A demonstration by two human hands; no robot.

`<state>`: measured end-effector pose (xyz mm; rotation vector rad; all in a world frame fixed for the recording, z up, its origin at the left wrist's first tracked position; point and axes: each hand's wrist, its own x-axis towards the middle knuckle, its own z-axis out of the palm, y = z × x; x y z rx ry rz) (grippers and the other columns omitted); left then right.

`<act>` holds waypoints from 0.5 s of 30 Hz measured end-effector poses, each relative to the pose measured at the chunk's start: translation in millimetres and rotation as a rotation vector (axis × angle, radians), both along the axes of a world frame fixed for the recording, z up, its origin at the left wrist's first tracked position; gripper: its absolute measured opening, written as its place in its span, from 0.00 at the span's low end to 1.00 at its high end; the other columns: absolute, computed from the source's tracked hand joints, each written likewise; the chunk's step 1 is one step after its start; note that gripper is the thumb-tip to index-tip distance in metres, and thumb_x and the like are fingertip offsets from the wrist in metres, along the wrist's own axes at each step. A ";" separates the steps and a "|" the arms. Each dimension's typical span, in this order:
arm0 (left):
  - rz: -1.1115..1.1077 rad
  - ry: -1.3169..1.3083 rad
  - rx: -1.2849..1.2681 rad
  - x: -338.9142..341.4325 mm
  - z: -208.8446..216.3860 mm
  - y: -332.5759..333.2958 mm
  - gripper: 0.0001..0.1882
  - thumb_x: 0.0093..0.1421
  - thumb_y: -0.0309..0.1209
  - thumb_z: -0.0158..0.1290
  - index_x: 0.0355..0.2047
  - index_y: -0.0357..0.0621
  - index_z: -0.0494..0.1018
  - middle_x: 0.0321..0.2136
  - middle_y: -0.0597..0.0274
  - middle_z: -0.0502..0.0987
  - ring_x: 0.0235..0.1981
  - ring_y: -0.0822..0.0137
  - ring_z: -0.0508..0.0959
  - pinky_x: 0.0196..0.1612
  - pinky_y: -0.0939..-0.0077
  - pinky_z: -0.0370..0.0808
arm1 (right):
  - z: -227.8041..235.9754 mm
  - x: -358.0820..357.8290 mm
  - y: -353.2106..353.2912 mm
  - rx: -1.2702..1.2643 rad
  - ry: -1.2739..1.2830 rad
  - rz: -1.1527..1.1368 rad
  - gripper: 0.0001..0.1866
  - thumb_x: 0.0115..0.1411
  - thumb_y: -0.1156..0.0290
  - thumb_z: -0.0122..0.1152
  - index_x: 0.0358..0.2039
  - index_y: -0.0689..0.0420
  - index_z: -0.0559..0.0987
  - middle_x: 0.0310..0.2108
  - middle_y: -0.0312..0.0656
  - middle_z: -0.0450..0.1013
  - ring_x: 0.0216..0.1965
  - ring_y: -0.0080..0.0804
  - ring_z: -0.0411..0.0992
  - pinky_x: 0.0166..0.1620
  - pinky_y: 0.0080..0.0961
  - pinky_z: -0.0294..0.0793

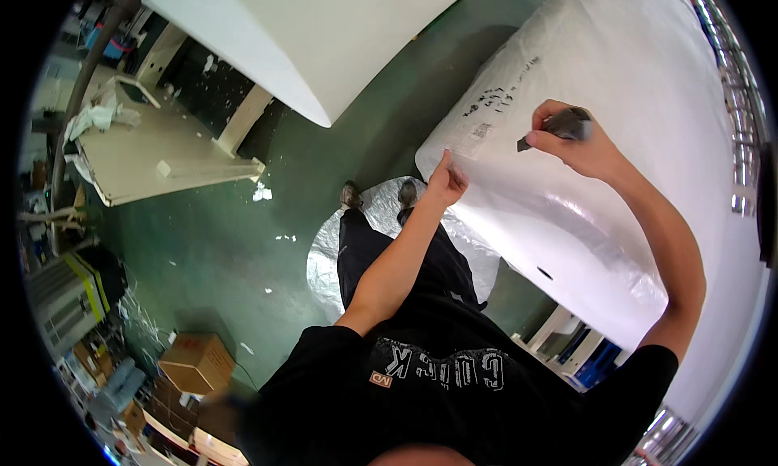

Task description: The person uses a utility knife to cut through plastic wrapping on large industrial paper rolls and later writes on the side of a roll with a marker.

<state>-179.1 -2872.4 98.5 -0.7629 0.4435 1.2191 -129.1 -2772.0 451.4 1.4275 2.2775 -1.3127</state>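
A big white roll (600, 77), wrapped in clear plastic film (567, 211), lies in front of me and to the right. My left hand (448, 182) is at the near left end of the roll, thumb up and fingers curled in by the film's edge; what they grip is hidden. Above the roll's top, my right hand (579, 144) is closed around a dark utility knife (566, 124) whose short flat tip points left. Dark handwriting (490, 101) and a small printed patch (481, 130) mark the film nearby.
Silvery sheeting (322, 259) lies under my feet on the green floor (243, 280). Another large white roll (300, 36) lies ahead. At left stands a pale table (162, 158); a cardboard box (197, 362) sits lower left. White scraps (262, 192) dot the floor.
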 end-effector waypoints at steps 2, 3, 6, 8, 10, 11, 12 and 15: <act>0.071 0.027 -0.024 7.6 -8.2 2.6 0.13 0.58 0.38 0.53 0.23 0.45 0.65 0.17 0.70 0.67 0.19 0.73 0.70 0.25 0.78 0.73 | -26.0 -12.9 18.5 -0.043 -0.049 0.035 0.11 0.51 0.65 0.61 0.27 0.57 0.72 0.23 0.31 0.68 0.25 0.17 0.64 0.30 0.17 0.64; 0.117 0.032 -0.076 10.8 -9.8 1.2 0.12 0.58 0.38 0.53 0.24 0.45 0.65 0.17 0.70 0.67 0.19 0.73 0.70 0.25 0.78 0.73 | -41.6 -17.3 25.5 -0.083 -0.052 0.081 0.11 0.51 0.65 0.61 0.27 0.58 0.72 0.22 0.31 0.68 0.24 0.17 0.64 0.29 0.17 0.64; 0.184 0.066 -0.138 7.8 -15.9 5.5 0.12 0.57 0.38 0.53 0.26 0.45 0.66 0.18 0.70 0.68 0.20 0.73 0.72 0.23 0.81 0.74 | -87.1 -30.3 47.0 -0.158 -0.075 0.147 0.10 0.51 0.64 0.60 0.26 0.56 0.71 0.18 0.31 0.67 0.17 0.16 0.61 0.20 0.17 0.60; 0.234 0.040 -0.196 5.7 -20.7 4.2 0.12 0.57 0.37 0.53 0.26 0.45 0.65 0.19 0.68 0.69 0.19 0.73 0.72 0.21 0.82 0.74 | -112.4 -42.5 54.7 -0.213 -0.050 0.140 0.09 0.51 0.65 0.60 0.25 0.54 0.71 0.16 0.30 0.65 0.14 0.16 0.59 0.17 0.17 0.59; 0.304 -0.040 -0.262 -2.8 -20.3 13.0 0.12 0.57 0.36 0.53 0.26 0.44 0.64 0.21 0.65 0.70 0.17 0.72 0.71 0.17 0.82 0.73 | -143.9 -46.2 64.8 -0.268 0.008 0.173 0.09 0.51 0.65 0.60 0.26 0.54 0.70 0.14 0.29 0.63 0.13 0.15 0.59 0.16 0.17 0.58; 0.242 -0.088 -0.290 -7.6 -21.2 16.0 0.12 0.57 0.37 0.53 0.27 0.43 0.64 0.20 0.66 0.70 0.16 0.73 0.70 0.16 0.84 0.72 | -153.2 -50.2 65.3 -0.294 0.002 0.165 0.09 0.51 0.65 0.59 0.26 0.54 0.70 0.14 0.29 0.63 0.13 0.16 0.59 0.16 0.17 0.58; 0.240 -0.063 -0.285 -10.4 -23.7 20.0 0.12 0.57 0.36 0.54 0.26 0.44 0.64 0.19 0.66 0.69 0.16 0.74 0.70 0.15 0.84 0.71 | -158.7 -55.8 65.3 -0.313 0.000 0.160 0.09 0.51 0.65 0.59 0.26 0.54 0.70 0.13 0.29 0.62 0.13 0.16 0.59 0.16 0.17 0.58; 0.234 0.050 -0.289 -12.9 -31.0 30.6 0.12 0.57 0.35 0.54 0.24 0.44 0.65 0.16 0.68 0.67 0.14 0.74 0.68 0.13 0.84 0.66 | -179.6 -64.8 60.8 -0.263 0.018 0.173 0.09 0.50 0.65 0.60 0.24 0.55 0.71 0.15 0.30 0.63 0.15 0.16 0.60 0.17 0.18 0.60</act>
